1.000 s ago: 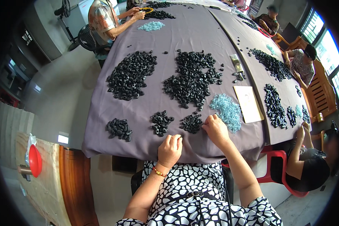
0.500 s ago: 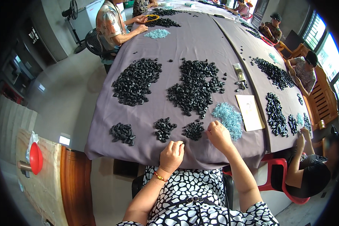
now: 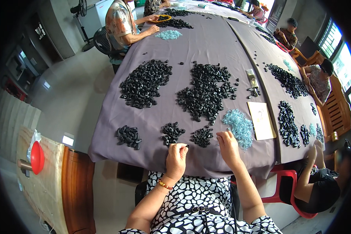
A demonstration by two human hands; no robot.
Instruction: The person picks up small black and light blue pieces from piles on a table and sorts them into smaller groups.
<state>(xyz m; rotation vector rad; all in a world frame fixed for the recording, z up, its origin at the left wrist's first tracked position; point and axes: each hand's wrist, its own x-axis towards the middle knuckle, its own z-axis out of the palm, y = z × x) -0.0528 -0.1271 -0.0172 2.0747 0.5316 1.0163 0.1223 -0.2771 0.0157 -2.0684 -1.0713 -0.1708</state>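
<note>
Moved slightly away from the nearest small black pile (image 3: pixel 202 137), the right hand (image 3: pixel 229 147) sits beside blue pieces (image 3: pixel 241 128), its grip unclear. Apart from it, the left hand (image 3: pixel 176 159) pinches a black piece (image 3: pixel 188 146) near the front edge of the table (image 3: pixel 144 156).

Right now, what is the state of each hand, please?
Left hand: closed, holding a small black piece.
Right hand: curled; whether it is pinching anything cannot be told.

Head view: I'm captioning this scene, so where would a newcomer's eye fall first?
Probably on the two big piles of black pieces, side by side on the purplish-grey cloth. Next, the pale blue heap just beyond the person's right hand. Far left, a round red thing stands out on a pale table.
</note>
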